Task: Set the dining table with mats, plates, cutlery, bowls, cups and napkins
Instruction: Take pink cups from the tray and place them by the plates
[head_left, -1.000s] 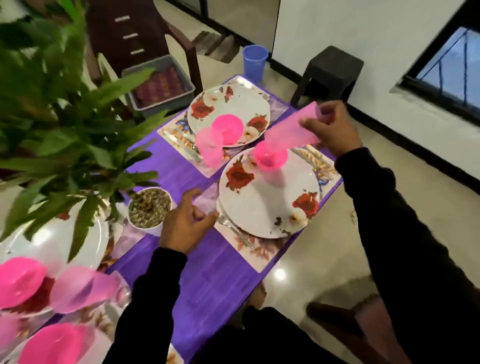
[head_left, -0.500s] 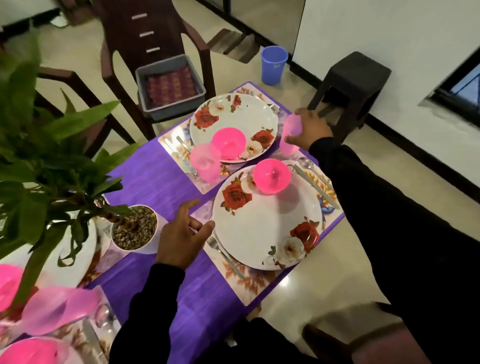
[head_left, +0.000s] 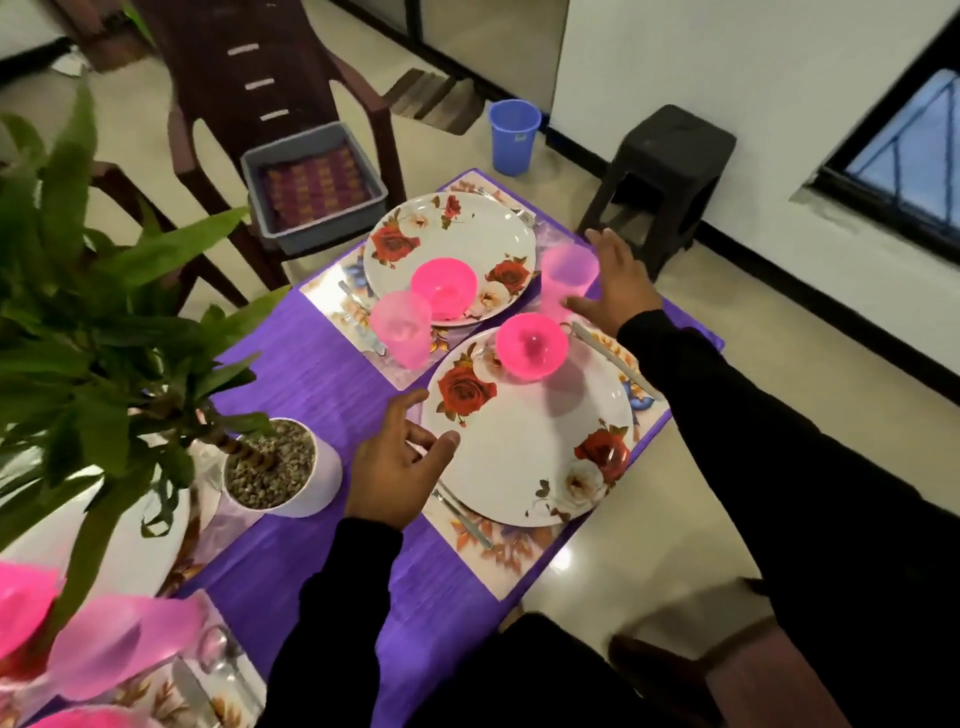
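Note:
Two white rose-patterned plates, a near plate (head_left: 524, 441) and a far plate (head_left: 457, 234), lie on floral mats on the purple table (head_left: 311, 374). Each carries a pink bowl, the near bowl (head_left: 531, 346) and the far bowl (head_left: 443, 285). A translucent pink cup (head_left: 566, 278) stands upright at the table's right edge, beside the plates. My right hand (head_left: 618, 291) is just right of it with fingers spread, the thumb near the cup's base. Another pink cup (head_left: 402, 325) stands between the plates. My left hand (head_left: 395, 462) hovers open at the near plate's left rim. A knife (head_left: 613, 358) and fork (head_left: 462, 514) flank the near plate.
A potted plant (head_left: 270, 467) with long green leaves stands left of my left hand. More pink cups and bowls (head_left: 98, 649) sit at the bottom left. A brown chair holds a grey tray (head_left: 311, 187). A blue bucket (head_left: 513, 136) and a black stool (head_left: 670, 171) stand on the floor.
My right hand carried the pink cup down onto the table's right edge and has now let go, fingers spreading. My left hand stayed by the near plate.

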